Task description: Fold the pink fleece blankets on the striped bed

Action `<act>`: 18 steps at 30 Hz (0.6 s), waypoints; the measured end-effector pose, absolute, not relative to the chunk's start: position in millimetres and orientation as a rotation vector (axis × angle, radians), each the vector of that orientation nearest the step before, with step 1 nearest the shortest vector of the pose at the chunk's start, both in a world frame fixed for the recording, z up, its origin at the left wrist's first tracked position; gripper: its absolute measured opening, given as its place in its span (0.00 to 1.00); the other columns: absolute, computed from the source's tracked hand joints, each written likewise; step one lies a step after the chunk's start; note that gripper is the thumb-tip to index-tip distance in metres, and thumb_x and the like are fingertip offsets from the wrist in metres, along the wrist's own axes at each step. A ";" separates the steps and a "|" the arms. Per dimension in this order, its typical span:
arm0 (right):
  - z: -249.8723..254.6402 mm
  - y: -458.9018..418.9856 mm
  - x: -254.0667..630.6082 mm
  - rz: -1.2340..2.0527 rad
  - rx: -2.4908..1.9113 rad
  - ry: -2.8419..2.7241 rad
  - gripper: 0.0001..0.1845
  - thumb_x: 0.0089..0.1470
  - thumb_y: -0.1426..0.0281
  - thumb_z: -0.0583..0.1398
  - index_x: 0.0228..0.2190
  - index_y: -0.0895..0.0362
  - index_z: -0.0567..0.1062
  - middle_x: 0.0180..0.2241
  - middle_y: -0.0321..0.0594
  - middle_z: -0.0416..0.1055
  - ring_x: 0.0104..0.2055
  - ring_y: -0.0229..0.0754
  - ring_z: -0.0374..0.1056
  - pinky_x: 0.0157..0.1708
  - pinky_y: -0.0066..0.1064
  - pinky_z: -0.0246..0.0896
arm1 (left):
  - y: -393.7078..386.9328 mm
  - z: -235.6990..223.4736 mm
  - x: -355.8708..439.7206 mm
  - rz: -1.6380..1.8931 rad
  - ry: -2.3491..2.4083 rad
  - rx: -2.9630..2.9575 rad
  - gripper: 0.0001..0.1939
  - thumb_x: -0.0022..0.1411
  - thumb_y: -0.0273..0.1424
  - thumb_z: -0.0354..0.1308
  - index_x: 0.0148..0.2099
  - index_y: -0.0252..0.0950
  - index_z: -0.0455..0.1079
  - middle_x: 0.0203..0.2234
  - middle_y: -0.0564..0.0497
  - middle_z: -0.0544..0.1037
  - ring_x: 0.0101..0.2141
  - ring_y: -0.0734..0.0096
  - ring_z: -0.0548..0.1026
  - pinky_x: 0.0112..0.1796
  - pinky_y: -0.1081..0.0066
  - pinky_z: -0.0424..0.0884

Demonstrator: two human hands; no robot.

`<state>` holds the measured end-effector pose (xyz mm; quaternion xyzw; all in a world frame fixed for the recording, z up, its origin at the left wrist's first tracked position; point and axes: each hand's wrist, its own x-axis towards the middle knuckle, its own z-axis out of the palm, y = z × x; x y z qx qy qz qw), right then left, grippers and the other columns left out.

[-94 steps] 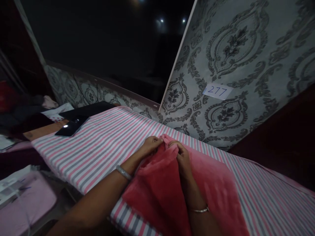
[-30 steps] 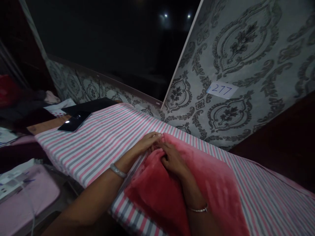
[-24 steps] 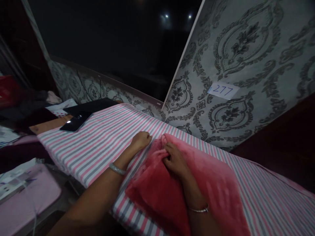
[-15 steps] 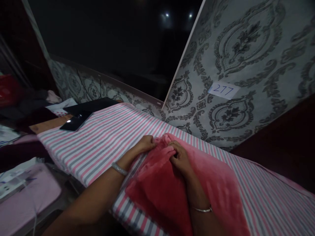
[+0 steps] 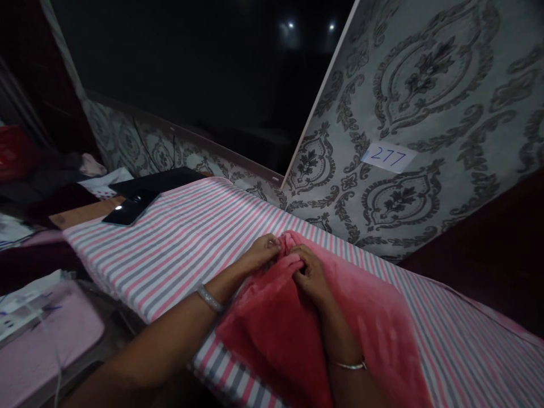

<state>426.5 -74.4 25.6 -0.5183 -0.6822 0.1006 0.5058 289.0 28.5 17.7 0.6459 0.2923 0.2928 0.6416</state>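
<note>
A plush red-to-pink cloth (image 5: 280, 317), which looks like a blanket or a large soft cover, lies partly folded and bunched on a striped sheet (image 5: 182, 243). My left hand (image 5: 266, 249) is closed, pinching the gathered far edge of the plush cloth. Just to its right, my right hand (image 5: 311, 271) is closed around a raised fold of the same cloth, fingers curled over it. The two hands are close together but apart. A lighter pink stretch of the cloth spreads flat to the right, under my right forearm.
A dark phone (image 5: 131, 208) lies at the sheet's far left, beside a black flat object (image 5: 164, 181). A large dark screen (image 5: 191, 73) hangs on the patterned wall, with a paper marked 277 (image 5: 389, 157). At lower left, a white power strip (image 5: 19, 317) sits on a pink surface.
My left hand has moved slightly right along the cloth's far edge, closer to my right hand. The right hand keeps its hold in nearly the same place.
</note>
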 end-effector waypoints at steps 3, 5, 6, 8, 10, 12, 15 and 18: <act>26.9 -74.9 424.8 0.224 -1.240 -1.633 0.04 0.50 0.72 0.56 0.27 0.52 0.72 0.31 0.37 0.70 0.35 0.45 0.67 0.38 0.35 0.61 | 28.0 13.6 293.4 0.740 0.731 1.587 0.07 0.56 0.32 0.60 0.33 0.38 0.63 0.19 0.60 0.67 0.19 0.78 0.61 0.23 0.76 0.55; 28.3 -75.5 423.7 0.205 -1.214 -1.618 0.04 0.50 0.72 0.57 0.27 0.52 0.72 0.30 0.37 0.70 0.34 0.45 0.67 0.38 0.35 0.61 | 26.5 11.8 295.9 0.795 0.812 1.705 0.08 0.54 0.31 0.62 0.32 0.38 0.64 0.22 0.57 0.71 0.23 0.76 0.65 0.26 0.75 0.57; 29.0 -75.9 423.4 0.193 -1.203 -1.612 0.04 0.51 0.72 0.57 0.27 0.52 0.72 0.30 0.37 0.70 0.35 0.45 0.67 0.38 0.35 0.62 | 25.3 11.6 296.5 0.799 0.856 1.766 0.08 0.54 0.31 0.63 0.32 0.38 0.64 0.24 0.56 0.72 0.25 0.74 0.67 0.27 0.74 0.58; 29.8 -76.8 422.9 0.162 -1.200 -1.605 0.04 0.51 0.72 0.57 0.28 0.52 0.72 0.31 0.38 0.71 0.36 0.45 0.68 0.39 0.35 0.62 | 22.3 12.4 296.5 0.744 0.911 1.896 0.08 0.57 0.35 0.62 0.33 0.37 0.67 0.27 0.52 0.76 0.28 0.70 0.71 0.28 0.72 0.59; 29.8 -77.5 422.7 0.134 -1.216 -1.612 0.04 0.52 0.72 0.57 0.29 0.52 0.73 0.33 0.38 0.71 0.37 0.46 0.68 0.40 0.36 0.63 | 19.3 14.2 295.5 0.654 0.921 2.062 0.10 0.61 0.39 0.60 0.36 0.37 0.70 0.30 0.50 0.78 0.30 0.66 0.74 0.30 0.70 0.60; 29.0 -77.8 422.6 0.123 -1.228 -1.634 0.04 0.53 0.72 0.57 0.29 0.52 0.73 0.33 0.39 0.71 0.38 0.46 0.68 0.41 0.36 0.63 | 17.5 15.6 294.6 0.597 0.896 2.219 0.14 0.64 0.43 0.57 0.41 0.38 0.72 0.32 0.49 0.80 0.33 0.64 0.75 0.31 0.69 0.61; 27.6 -77.2 422.9 0.115 -1.221 -1.649 0.05 0.52 0.73 0.57 0.29 0.52 0.72 0.33 0.38 0.71 0.38 0.45 0.68 0.40 0.35 0.63 | 17.6 15.1 294.2 0.611 0.868 2.312 0.17 0.67 0.46 0.53 0.44 0.39 0.73 0.36 0.50 0.80 0.35 0.64 0.76 0.34 0.69 0.63; 26.4 -76.2 424.0 0.081 -1.201 -1.630 0.05 0.50 0.74 0.57 0.29 0.52 0.72 0.32 0.38 0.71 0.36 0.45 0.68 0.37 0.34 0.63 | 20.9 12.7 294.5 0.715 0.735 2.327 0.15 0.68 0.42 0.52 0.42 0.38 0.73 0.39 0.50 0.78 0.37 0.67 0.75 0.37 0.70 0.65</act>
